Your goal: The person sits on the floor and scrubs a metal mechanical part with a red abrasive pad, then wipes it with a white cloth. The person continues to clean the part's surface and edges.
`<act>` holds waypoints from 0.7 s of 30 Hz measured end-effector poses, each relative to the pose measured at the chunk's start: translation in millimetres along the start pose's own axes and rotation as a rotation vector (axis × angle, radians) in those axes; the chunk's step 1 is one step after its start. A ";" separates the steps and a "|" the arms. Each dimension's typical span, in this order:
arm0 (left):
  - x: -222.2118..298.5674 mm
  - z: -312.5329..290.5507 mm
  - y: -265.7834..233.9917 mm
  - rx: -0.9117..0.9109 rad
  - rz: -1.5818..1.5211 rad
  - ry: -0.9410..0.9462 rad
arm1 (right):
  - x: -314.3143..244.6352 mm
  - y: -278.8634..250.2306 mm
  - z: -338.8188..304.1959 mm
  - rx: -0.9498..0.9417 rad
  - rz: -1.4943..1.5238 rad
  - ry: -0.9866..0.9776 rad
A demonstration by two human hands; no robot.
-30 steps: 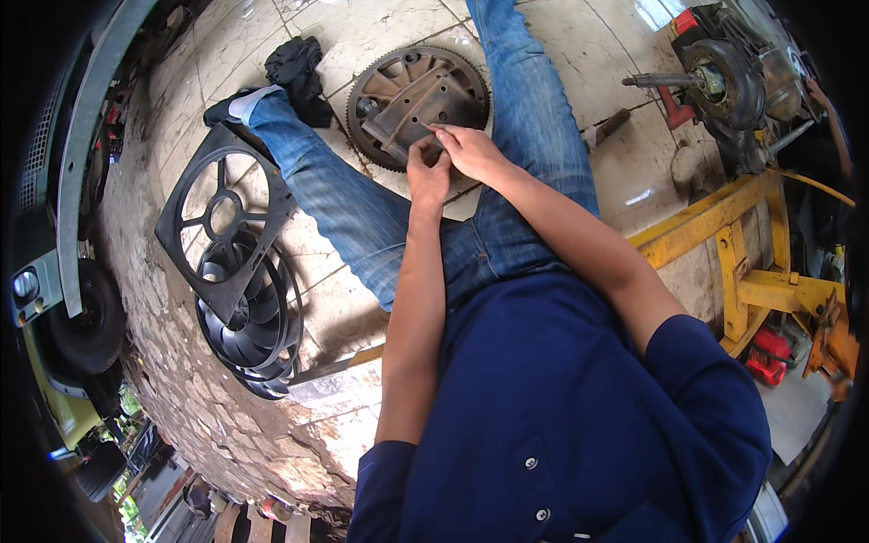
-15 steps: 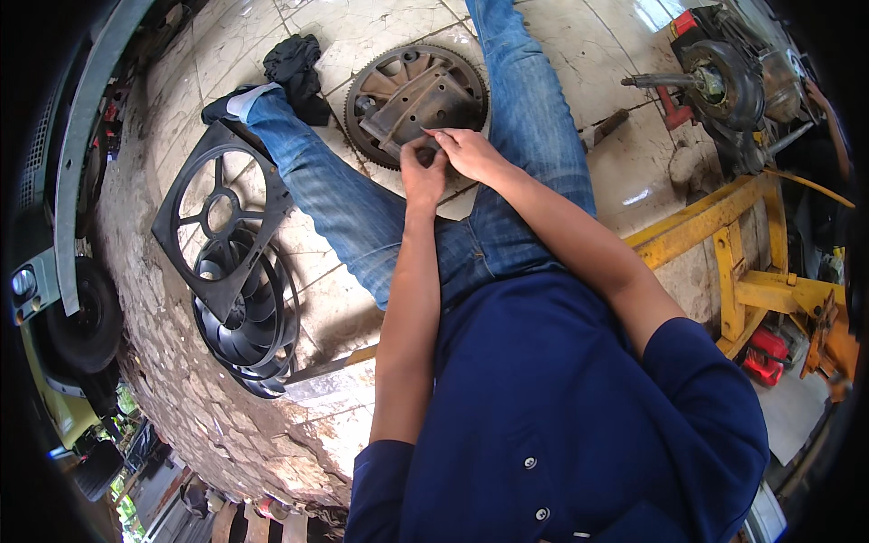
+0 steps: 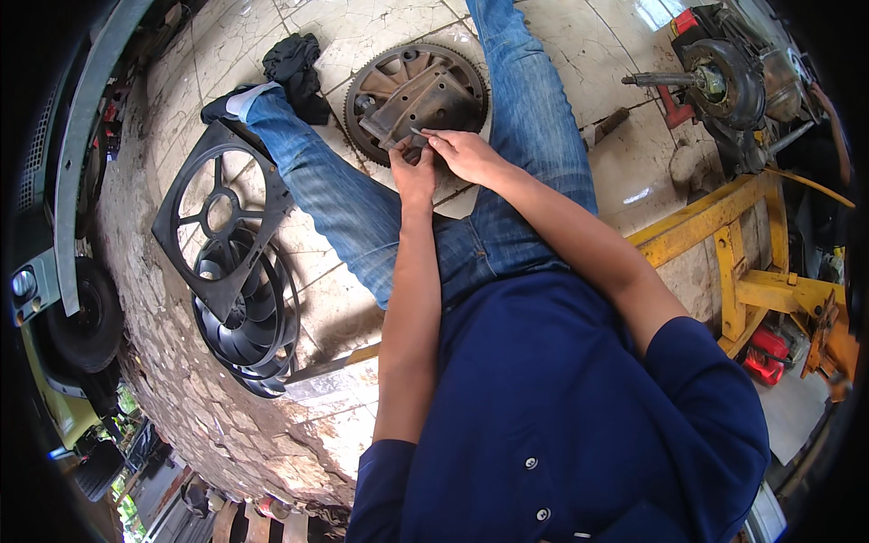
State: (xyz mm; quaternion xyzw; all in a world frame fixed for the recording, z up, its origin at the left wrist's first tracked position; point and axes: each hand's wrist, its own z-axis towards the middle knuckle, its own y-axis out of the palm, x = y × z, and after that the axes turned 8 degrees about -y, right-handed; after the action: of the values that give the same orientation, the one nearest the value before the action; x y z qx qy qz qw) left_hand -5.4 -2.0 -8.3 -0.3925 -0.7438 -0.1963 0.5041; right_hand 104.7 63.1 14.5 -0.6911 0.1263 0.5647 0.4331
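Between my legs lies a round toothed flywheel (image 3: 351, 127), flat on the tiles. On top of it rests a worn grey-brown metal plate (image 3: 441, 98) with several holes. My left hand (image 3: 415, 181) is at the plate's near edge, its fingertips curled around something small and dark that I cannot make out. Beside it, my right hand (image 3: 471, 157) pinches a small, pale, pointed metal piece (image 3: 417, 132), its tip over the plate's near edge. The inner fingers of both hands are partly hidden.
A black fan shroud (image 3: 172, 226) leans on a fan (image 3: 240, 330) left of my leg. Black cloth (image 3: 294, 72) lies near my left foot. At right stand a yellow metal frame (image 3: 688, 222) and a greasy machine assembly with a shaft (image 3: 665, 80). A vehicle's wheel (image 3: 89, 312) is far left.
My left hand has shifted slightly left, and its thumb and finger are farther apart. The pale pointed piece at my right fingertips now shows clearly. The flywheel and plate stay put.
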 end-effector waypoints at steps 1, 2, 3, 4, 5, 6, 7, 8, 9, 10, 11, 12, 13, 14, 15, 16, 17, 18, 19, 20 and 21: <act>-0.5 -0.8 1.1 -0.017 0.032 0.041 | 0.1 3.5 0.0 0.017 0.000 0.007; -1.4 -2.4 3.1 -0.034 0.065 0.083 | 1.7 2.7 0.3 0.013 0.003 0.042; -2.1 -3.8 4.2 -0.053 0.099 0.124 | 4.5 1.9 1.4 0.012 0.007 0.078; -2.5 -4.6 4.3 -0.072 0.134 0.165 | 5.8 -0.2 2.9 0.010 0.011 0.114; -2.2 -4.3 3.8 -0.049 0.125 0.148 | 11.8 -3.1 6.2 0.023 0.067 0.136; -2.2 -3.0 3.4 -0.023 0.113 0.131 | 8.7 -3.3 5.6 0.015 0.063 0.120; -2.0 -1.6 2.6 0.003 0.101 0.114 | 5.4 -3.3 3.7 0.008 0.060 0.103; -2.0 -0.4 1.1 0.029 0.089 0.097 | 2.0 -2.7 1.5 0.000 0.056 0.087; 2.9 0.1 -3.1 0.040 0.106 0.068 | 1.2 -1.9 -0.8 0.012 0.027 0.053; 5.7 -3.0 -1.8 0.004 0.102 0.060 | 2.8 -1.8 -0.8 0.023 0.028 0.064; 8.0 -7.0 0.4 -0.032 0.099 0.052 | 3.7 -1.9 -0.5 0.034 0.029 0.075; 9.7 -10.1 1.3 -0.066 0.098 0.046 | 5.1 -0.7 0.5 0.046 0.032 0.084; 10.1 -12.1 3.2 -0.122 0.103 0.061 | 7.5 -2.0 3.6 0.028 0.050 0.163; 8.9 -10.7 3.1 -0.111 0.127 0.095 | 9.1 -1.2 3.1 0.028 0.050 0.151; 8.0 -8.8 4.0 -0.099 0.148 0.128 | 9.3 -1.2 3.1 0.025 0.046 0.139; 7.0 -7.5 4.4 -0.086 0.168 0.161 | 9.4 -1.0 3.1 0.022 0.043 0.126; 5.6 -7.1 2.4 -0.047 0.111 -0.001 | 8.3 2.5 -0.4 0.033 0.009 0.059; 6.0 -7.1 1.4 -0.044 0.102 -0.008 | 9.0 3.2 -0.5 0.037 0.011 0.055; 6.4 -7.1 0.4 -0.040 0.093 -0.015 | 9.7 3.7 -0.5 0.041 0.012 0.052; 6.8 -7.3 0.3 -0.036 0.084 -0.022 | 10.5 3.7 -0.5 0.045 0.014 0.048; 7.4 -9.0 2.0 -0.077 0.138 0.095 | 8.8 0.0 0.6 0.023 0.021 0.104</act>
State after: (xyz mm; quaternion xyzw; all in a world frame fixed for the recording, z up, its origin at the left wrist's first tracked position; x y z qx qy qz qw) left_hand 0.2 -4.2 1.9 -0.4521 -0.6823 -0.2079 0.5357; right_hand 107.3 66.3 6.7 -0.7130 0.1624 0.5311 0.4280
